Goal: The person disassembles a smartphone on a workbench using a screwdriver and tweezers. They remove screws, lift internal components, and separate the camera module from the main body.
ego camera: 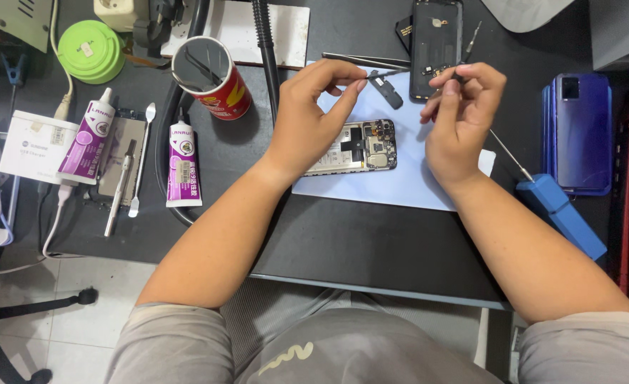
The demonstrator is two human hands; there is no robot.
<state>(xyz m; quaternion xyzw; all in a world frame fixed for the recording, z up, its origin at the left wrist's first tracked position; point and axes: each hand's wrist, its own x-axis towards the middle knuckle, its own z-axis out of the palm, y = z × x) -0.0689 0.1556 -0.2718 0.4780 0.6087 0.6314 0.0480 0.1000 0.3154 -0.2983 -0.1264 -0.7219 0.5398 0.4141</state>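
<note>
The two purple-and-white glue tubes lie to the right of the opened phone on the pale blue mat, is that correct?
Not quite. In the head view, the two purple-and-white glue tubes lie to the left of the opened phone on the pale blue mat.

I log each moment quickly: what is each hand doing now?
Left hand: fingers curled above the opened phone, holding nothing visible.
Right hand: pinching a thin tool.
</note>
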